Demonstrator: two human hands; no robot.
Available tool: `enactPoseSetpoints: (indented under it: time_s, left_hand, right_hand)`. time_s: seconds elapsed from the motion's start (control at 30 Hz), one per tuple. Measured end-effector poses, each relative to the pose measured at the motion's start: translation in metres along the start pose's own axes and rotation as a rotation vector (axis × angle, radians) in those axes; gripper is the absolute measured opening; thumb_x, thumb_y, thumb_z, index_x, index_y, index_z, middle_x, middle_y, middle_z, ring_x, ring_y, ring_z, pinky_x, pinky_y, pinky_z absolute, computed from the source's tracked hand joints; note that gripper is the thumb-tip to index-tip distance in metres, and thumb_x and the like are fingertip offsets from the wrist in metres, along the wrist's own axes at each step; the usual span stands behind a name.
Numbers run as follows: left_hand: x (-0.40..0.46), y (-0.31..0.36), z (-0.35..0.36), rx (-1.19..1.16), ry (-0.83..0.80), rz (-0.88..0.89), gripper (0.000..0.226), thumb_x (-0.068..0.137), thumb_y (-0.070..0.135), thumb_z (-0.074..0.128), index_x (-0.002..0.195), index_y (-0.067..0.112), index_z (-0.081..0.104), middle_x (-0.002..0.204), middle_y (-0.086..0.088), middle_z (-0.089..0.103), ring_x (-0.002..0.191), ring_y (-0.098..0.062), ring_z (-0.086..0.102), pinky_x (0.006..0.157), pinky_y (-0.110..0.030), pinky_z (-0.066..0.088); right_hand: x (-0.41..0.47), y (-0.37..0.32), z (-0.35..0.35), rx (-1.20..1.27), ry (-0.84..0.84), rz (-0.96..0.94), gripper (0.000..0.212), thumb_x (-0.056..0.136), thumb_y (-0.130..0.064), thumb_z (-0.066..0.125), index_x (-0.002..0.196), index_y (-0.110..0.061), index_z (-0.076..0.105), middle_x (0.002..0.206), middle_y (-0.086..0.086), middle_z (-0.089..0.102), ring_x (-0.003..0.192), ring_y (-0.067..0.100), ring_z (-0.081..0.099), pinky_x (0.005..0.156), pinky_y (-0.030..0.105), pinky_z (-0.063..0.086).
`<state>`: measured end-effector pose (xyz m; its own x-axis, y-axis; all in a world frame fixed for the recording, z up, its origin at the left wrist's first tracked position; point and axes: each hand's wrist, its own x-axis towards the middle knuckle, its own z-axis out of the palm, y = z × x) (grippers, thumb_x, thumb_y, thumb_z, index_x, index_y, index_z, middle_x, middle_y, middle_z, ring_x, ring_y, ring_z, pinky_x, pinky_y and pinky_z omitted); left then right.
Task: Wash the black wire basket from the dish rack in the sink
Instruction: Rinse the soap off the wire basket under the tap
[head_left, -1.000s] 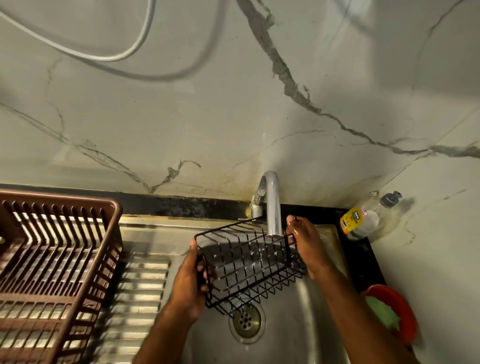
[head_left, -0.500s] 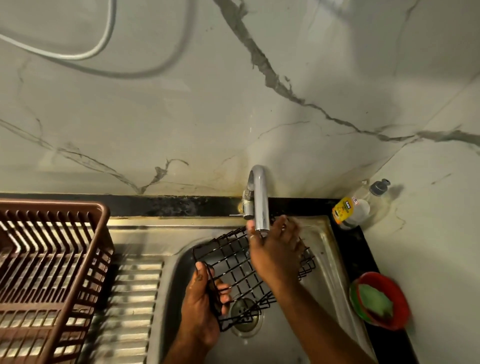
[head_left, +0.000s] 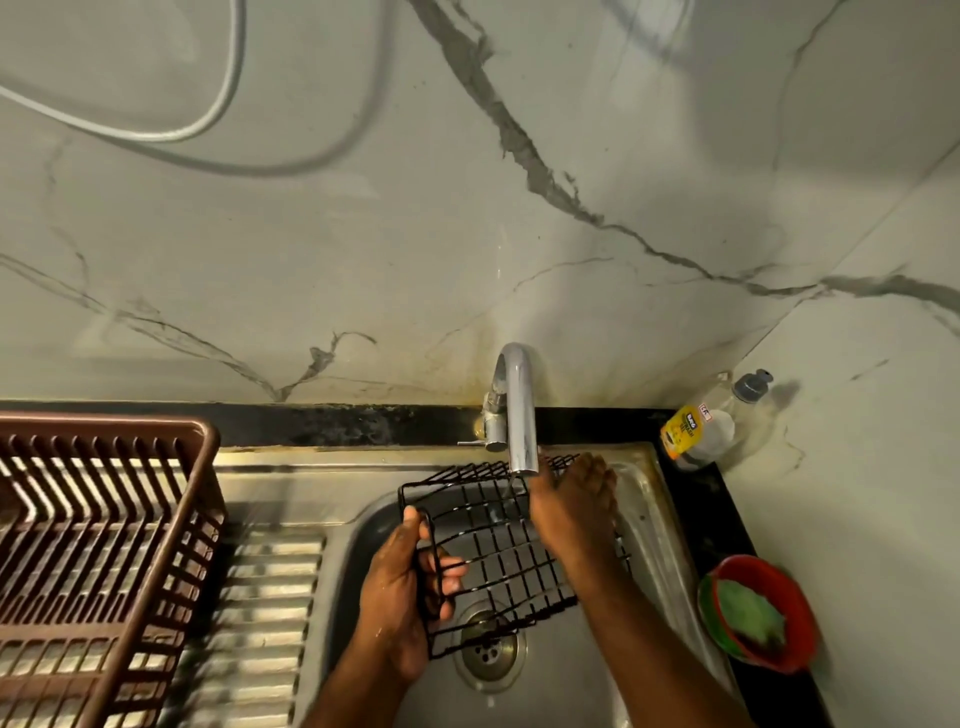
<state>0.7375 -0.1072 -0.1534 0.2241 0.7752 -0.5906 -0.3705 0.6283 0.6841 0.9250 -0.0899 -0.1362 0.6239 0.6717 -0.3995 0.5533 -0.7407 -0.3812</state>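
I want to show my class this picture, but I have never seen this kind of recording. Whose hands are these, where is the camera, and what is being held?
There is no machine here: a person wears a camera on the head, looking down at their own two hands over a steel sink. The left hand grips the end of a black wire basket; the right hand lies on it, fingers fairly straight, under the tap, where water appears to run. A brown dish rack stands to the left. On the right are a soap bottle and a red bowl holding something green.
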Motion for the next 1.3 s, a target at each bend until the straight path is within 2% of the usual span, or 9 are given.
enactPoseSetpoints:
  time_s: [0.1,0.2,0.37,0.47,0.6,0.83,1.0,1.2,1.3]
  left_hand:
    - [0.006,0.011,0.007,0.043,-0.044,0.002,0.033,0.098,0.052,0.055,0.092,0.02,0.057,0.064,-0.008,0.063,0.044,-0.012,0.053,0.036,-0.02,0.035]
    - [0.014,0.016,0.01,0.075,-0.094,0.001,0.047,0.101,0.052,0.05,0.105,0.008,0.064,0.068,-0.012,0.058,0.045,-0.014,0.048,0.038,-0.023,0.035]
    - [0.02,0.03,0.001,0.074,-0.106,-0.041,0.039,0.101,0.05,0.05,0.089,0.014,0.061,0.06,-0.006,0.051,0.04,-0.01,0.041,0.035,-0.02,0.032]
    - [0.026,0.037,-0.009,0.047,-0.052,-0.103,0.029,0.099,0.05,0.056,0.089,0.023,0.058,0.056,-0.002,0.054,0.036,-0.008,0.043,0.031,-0.015,0.031]
    - [0.029,0.042,-0.001,0.105,-0.07,-0.105,0.027,0.1,0.047,0.055,0.089,0.023,0.057,0.058,-0.001,0.055,0.04,-0.009,0.046,0.032,-0.017,0.032]
    - [0.03,0.036,0.045,0.275,-0.181,-0.015,0.037,0.107,0.033,0.046,0.101,0.009,0.075,0.068,-0.007,0.072,0.053,-0.014,0.065,0.043,-0.022,0.052]
    - [0.035,0.045,0.038,0.204,-0.15,-0.095,0.034,0.092,0.046,0.057,0.09,0.015,0.072,0.058,-0.004,0.052,0.042,-0.011,0.045,0.031,-0.018,0.035]
    - [0.042,0.057,0.017,0.143,-0.128,-0.177,0.03,0.1,0.046,0.051,0.08,0.024,0.053,0.052,0.001,0.048,0.03,-0.007,0.04,0.026,-0.015,0.029]
    - [0.042,0.055,0.026,0.18,-0.136,-0.168,0.032,0.1,0.049,0.052,0.079,0.024,0.054,0.053,0.001,0.049,0.032,-0.007,0.04,0.027,-0.015,0.029]
  right_hand:
    - [-0.025,-0.015,0.003,-0.011,0.048,-0.211,0.088,0.098,-0.068,0.014,0.16,-0.009,-0.006,0.168,0.015,-0.006,0.155,0.031,-0.006,0.125,0.042,-0.001]
    - [-0.061,-0.035,0.009,0.036,0.017,-0.469,0.093,0.087,-0.083,0.001,0.16,-0.026,-0.009,0.17,0.009,0.002,0.155,0.031,0.008,0.125,0.049,0.019]
    - [-0.062,-0.026,0.0,-0.081,-0.062,-0.868,0.072,0.098,-0.062,0.009,0.157,-0.031,-0.02,0.16,-0.019,-0.033,0.148,0.004,-0.029,0.116,0.023,-0.017]
    - [-0.033,0.016,-0.005,-0.147,-0.098,-0.809,0.068,0.103,-0.058,0.018,0.16,-0.033,-0.006,0.164,-0.018,-0.025,0.147,0.003,-0.029,0.127,0.043,-0.002]
    - [-0.018,0.05,-0.009,-0.072,-0.041,-0.844,0.069,0.104,-0.056,0.02,0.158,-0.032,-0.016,0.164,-0.015,-0.026,0.152,0.006,-0.022,0.126,0.051,0.009]
    - [-0.059,-0.007,-0.014,-0.219,0.036,-1.138,0.083,0.099,-0.06,0.026,0.161,-0.014,-0.006,0.168,0.003,-0.017,0.156,0.022,-0.01,0.125,0.049,0.015]
    - [-0.033,0.028,-0.019,-0.339,-0.033,-1.275,0.08,0.099,-0.06,0.021,0.161,-0.016,-0.003,0.169,0.003,-0.011,0.156,0.018,-0.008,0.127,0.045,0.003]
    - [0.009,0.118,-0.02,-0.274,-0.041,-0.972,0.081,0.101,-0.065,0.014,0.161,-0.012,0.001,0.17,0.007,-0.008,0.156,0.028,-0.003,0.119,0.061,0.024]
    - [-0.005,0.092,-0.018,-0.237,-0.032,-1.048,0.09,0.096,-0.069,0.012,0.161,-0.008,0.001,0.169,0.012,-0.009,0.156,0.031,-0.005,0.124,0.056,0.013]
